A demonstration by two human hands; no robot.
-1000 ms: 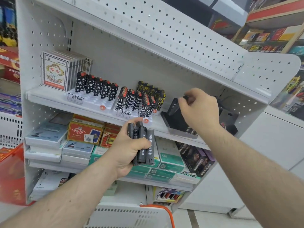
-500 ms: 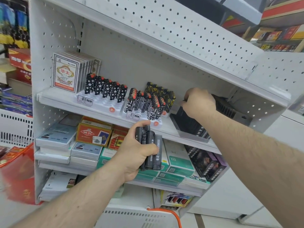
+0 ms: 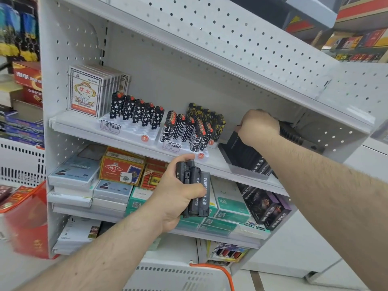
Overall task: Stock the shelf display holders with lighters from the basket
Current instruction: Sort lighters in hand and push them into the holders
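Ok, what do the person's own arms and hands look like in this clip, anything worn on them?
Both forearms are bare and hairy, with no sleeves in view. The left hand and right hand wear no gloves; no watch, bracelet or ring shows. The fingers of the right hand are mostly hidden behind its back.

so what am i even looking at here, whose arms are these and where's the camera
There is no machine: these are a person's two bare arms, filmed by a wide-angle camera worn on their head, looking forward and down. The left hand grips a bunch of black lighters in front of a white shelf. The right hand reaches to the black display holder on that shelf; what its fingers hold is hidden. Beside the holder stand patterned lighters, star-print lighters and playing-card boxes. A basket rim shows below.
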